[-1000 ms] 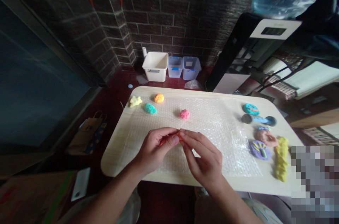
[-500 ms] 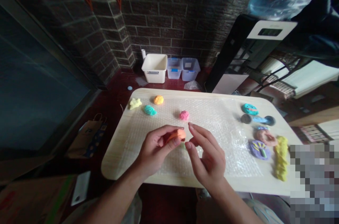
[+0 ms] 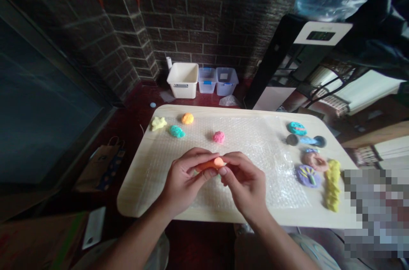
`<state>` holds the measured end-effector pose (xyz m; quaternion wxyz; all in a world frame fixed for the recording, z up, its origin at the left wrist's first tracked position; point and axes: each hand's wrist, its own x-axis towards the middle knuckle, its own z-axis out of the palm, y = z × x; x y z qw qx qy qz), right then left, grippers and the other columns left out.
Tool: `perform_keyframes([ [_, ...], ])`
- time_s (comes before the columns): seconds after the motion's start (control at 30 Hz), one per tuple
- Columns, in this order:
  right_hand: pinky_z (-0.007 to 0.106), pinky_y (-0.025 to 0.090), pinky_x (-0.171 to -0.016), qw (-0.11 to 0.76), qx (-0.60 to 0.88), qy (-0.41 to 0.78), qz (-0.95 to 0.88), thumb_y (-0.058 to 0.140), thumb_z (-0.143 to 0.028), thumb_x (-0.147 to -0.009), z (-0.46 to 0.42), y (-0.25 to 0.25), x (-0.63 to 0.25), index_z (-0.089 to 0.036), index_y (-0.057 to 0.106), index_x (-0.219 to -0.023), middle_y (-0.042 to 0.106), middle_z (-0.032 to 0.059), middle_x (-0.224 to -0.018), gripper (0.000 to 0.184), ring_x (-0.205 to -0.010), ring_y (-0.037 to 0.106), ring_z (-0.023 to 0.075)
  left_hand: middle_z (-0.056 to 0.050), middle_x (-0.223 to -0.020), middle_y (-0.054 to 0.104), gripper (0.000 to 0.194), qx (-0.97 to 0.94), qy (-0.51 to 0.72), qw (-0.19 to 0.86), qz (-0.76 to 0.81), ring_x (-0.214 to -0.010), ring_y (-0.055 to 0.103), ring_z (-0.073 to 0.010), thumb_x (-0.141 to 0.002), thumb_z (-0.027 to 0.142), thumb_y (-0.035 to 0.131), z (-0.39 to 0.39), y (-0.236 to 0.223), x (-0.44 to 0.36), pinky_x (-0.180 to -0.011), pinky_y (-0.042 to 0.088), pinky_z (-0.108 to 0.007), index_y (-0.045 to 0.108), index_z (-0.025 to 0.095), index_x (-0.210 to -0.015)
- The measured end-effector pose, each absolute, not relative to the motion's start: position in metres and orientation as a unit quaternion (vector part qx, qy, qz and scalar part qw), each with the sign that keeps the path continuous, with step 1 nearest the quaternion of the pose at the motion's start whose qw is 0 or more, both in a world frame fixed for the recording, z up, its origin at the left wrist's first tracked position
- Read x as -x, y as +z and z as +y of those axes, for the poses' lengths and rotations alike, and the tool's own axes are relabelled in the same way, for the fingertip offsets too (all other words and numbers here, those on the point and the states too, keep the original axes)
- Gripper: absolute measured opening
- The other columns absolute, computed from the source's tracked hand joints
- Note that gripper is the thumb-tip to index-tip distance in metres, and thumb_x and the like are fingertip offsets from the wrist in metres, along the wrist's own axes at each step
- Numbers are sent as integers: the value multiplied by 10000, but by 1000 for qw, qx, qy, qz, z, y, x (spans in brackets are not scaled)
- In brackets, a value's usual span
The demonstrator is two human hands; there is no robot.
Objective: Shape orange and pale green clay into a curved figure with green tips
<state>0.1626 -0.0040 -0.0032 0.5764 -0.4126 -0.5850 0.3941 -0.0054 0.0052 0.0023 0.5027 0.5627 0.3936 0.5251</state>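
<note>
Clay roll, orange and short, is held in both hands above the bubble wrap, over the near-middle part of the pale wooden table. The left hand grips its length between the fingers and thumb, while the right hand pinches narrowly at its rounded right end. Just beyond the hands, a pink clay ball rests on the wrap. Toward the far left corner lie an orange-yellow clay lump, a teal clay lump and a pale yellow clay piece. Well apart on the right are a teal disc, a dumbbell-shaped piece, a brownish ring, a purple disc with yellow strips, and a long yellow clay strip.
</note>
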Motion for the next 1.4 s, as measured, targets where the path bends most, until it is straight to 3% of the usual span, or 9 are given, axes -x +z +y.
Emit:
perform_keyframes([
  [0.17, 233, 504, -482, 556, 410, 458, -559, 764, -352, -946, 0, -6, -163, -218, 811, -1005, 679, 32, -802, 154, -585, 601, 119, -72, -1099, 755, 239, -663, 495, 361, 430, -1034, 716, -221, -905, 240, 790, 7, 1, 12, -930, 573, -310, 814, 262, -1141],
  [0.3, 246, 554, -542, 541, 418, 453, -573, 739, -331, -957, 1, -9, -166, -208, 787, -1075, 720, 50, -852, 177, -647, 656, 140, -91, -1196, 766, 302, -685, 421, 392, 447, -1095, 726, -236, -969, 302, 712, 9, -4, 15, -945, 569, -307, 752, 237, -1261],
  [0.4, 278, 611, -621, 532, 429, 381, -622, 689, -269, -980, 2, -9, -169, -235, 772, -1154, 743, 83, -1014, 196, -808, 725, 183, -96, -1151, 773, 263, -678, 395, 415, 461, -1034, 743, -236, -1015, 342, 633, 9, -10, 13, -858, 586, -290, 753, 217, -1214],
  [0.53, 376, 648, -868, 509, 391, 255, -723, 588, -145, -998, 1, -9, -170, -254, 745, -1256, 740, 104, -1144, 321, -1043, 730, 228, -82, -1045, 766, 187, -697, 399, 349, 482, -939, 733, -216, -1009, 315, 621, 8, -12, 11, -798, 565, -268, 743, 193, -1080],
  [0.67, 339, 660, -807, 510, 386, 255, -725, 602, -145, -993, 0, -10, -168, -223, 723, -1290, 735, 113, -1151, 330, -976, 732, 209, -70, -1022, 750, 172, -722, 395, 304, 480, -939, 717, -203, -1015, 287, 590, 7, -11, 13, -825, 543, -259, 726, 193, -1059],
  [0.77, 346, 659, -861, 516, 391, 263, -715, 631, -171, -1010, 1, -10, -168, -226, 727, -1280, 754, 106, -1178, 292, -1025, 740, 211, -73, -1064, 746, 195, -712, 391, 334, 478, -941, 717, -207, -1010, 320, 604, 7, -10, 13, -805, 551, -257, 711, 196, -1116],
  [0.93, 361, 649, -930, 547, 366, 214, -721, 613, -71, -995, 1, -11, -168, -204, 738, -1248, 790, 109, -1155, 312, -1071, 759, 210, -76, -1095, 742, 288, -678, 355, 450, 460, -952, 706, -216, -1055, 385, 530, 6, -9, 9, -832, 560, -291, 673, 199, -1222],
  [1.23, 365, 654, -923, 539, 344, 168, -751, 650, -1, -913, -2, -9, -164, -203, 729, -1294, 792, 124, -1180, 438, -1085, 770, 232, -39, -881, 647, 309, -671, 383, 469, 428, -817, 616, -177, -1087, 410, 476, 4, -2, 13, -752, 490, -280, 656, 177, -994],
  [1.4, 366, 640, -860, 546, 352, 216, -729, 628, -44, -934, -6, -7, -163, -224, 693, -1361, 748, 124, -1240, 468, -1022, 758, 224, -36, -937, 644, 283, -662, 399, 489, 405, -874, 615, -172, -1095, 391, 476, 2, 5, 12, -802, 476, -285, 646, 178, -1018],
])
